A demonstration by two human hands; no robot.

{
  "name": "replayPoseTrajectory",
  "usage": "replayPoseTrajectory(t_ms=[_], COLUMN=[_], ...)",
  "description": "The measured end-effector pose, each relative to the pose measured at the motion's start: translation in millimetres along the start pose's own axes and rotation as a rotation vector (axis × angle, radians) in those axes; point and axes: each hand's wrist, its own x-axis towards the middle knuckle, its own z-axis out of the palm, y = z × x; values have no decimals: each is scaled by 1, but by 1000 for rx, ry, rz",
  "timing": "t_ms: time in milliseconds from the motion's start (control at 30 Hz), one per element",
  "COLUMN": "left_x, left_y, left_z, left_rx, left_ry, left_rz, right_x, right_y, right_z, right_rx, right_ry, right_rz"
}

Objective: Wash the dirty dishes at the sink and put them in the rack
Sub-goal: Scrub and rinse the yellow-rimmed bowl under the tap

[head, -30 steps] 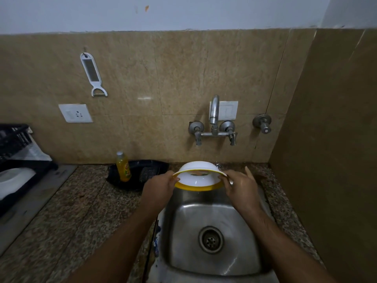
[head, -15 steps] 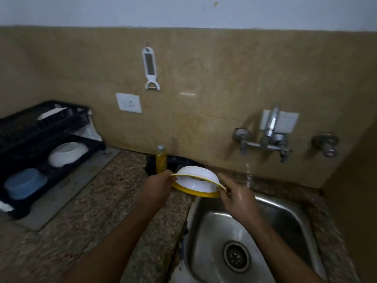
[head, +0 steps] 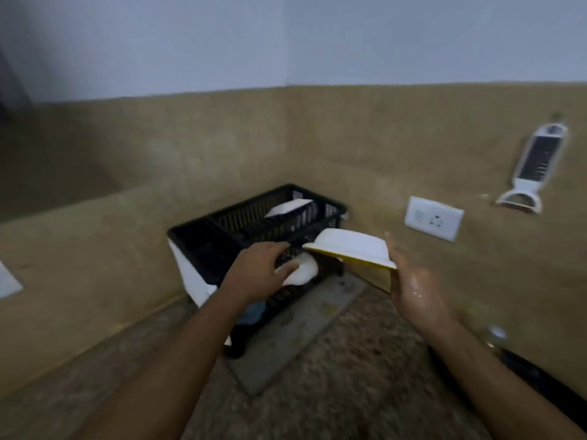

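Blurred tiled corner, right hand (head: 416, 290) gripping upturned bowl (head: 352, 250), left hand (head: 257, 274) on rack (head: 254, 223), its grip unclear.

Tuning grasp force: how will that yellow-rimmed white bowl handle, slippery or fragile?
Probably slippery: the right hand at the bowl glistens wet. It looks like rigid, light plastic, so likely not fragile. Held inverted and tilted by its edge, it could slide out.
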Motion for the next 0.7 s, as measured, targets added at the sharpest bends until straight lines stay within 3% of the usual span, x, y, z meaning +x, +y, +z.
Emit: replayPoseTrajectory(t_ms=[100,200,300,700], left_x=[30,48,49,46], left_y=[-68,-105,-124,-136], left_z=[-14,-12,6,19], left_rx=[156,155,84,57], left_ry=[-81,-335,-476,-469], left_rz=[-130,-262,-290,-279], right_x=[72,130,175,254], right_y=[-35,-67,-96,-138], right_z=[45,85,119,223], right_rx=[58,-72,-55,-552], right_ry=[83,174,60,-210], right_rz=[13,-82,-142,-417])
